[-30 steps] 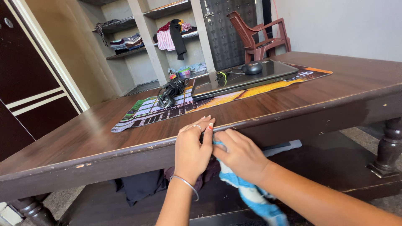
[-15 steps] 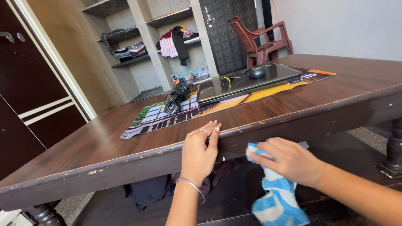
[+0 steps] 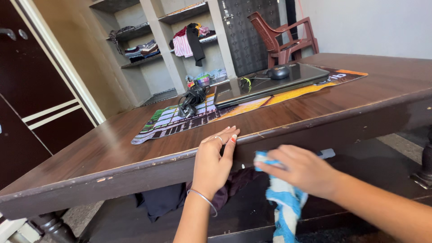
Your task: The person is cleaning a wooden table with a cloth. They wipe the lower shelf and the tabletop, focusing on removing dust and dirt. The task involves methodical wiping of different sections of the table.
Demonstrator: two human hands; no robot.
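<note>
The left hand point(image 3: 215, 163) is laid over the front edge of the dark brown wooden table point(image 3: 112, 148); the fingers are held together and extended flat, fingertips on the tabletop, palm against the side rail. A thin metal bangle point(image 3: 203, 198) is seen at the wrist. The right hand point(image 3: 303, 169) is closed around a blue-and-white striped cloth point(image 3: 284, 204), which is bunched at the fingers and held against or just in front of the side rail below the table edge; contact cannot be confirmed, as the hand and cloth are motion-blurred. The lower end of the cloth is cut off by the bottom of the frame.

On the tabletop, well apart from both hands, a multicoloured printed desk mat point(image 3: 166, 123) is spread. On it a closed dark laptop point(image 3: 270, 83) is placed, with a black computer mouse point(image 3: 279, 71) on its lid and a coiled black cable with adapter point(image 3: 192, 98) just beside it. Dark clothing point(image 3: 164, 200) is partly hidden under the table. A reddish-brown plastic chair point(image 3: 282, 38) is partly hidden behind the table. Wall shelves with folded clothes point(image 3: 139, 49) are seen at the back, details too small to make out.
</note>
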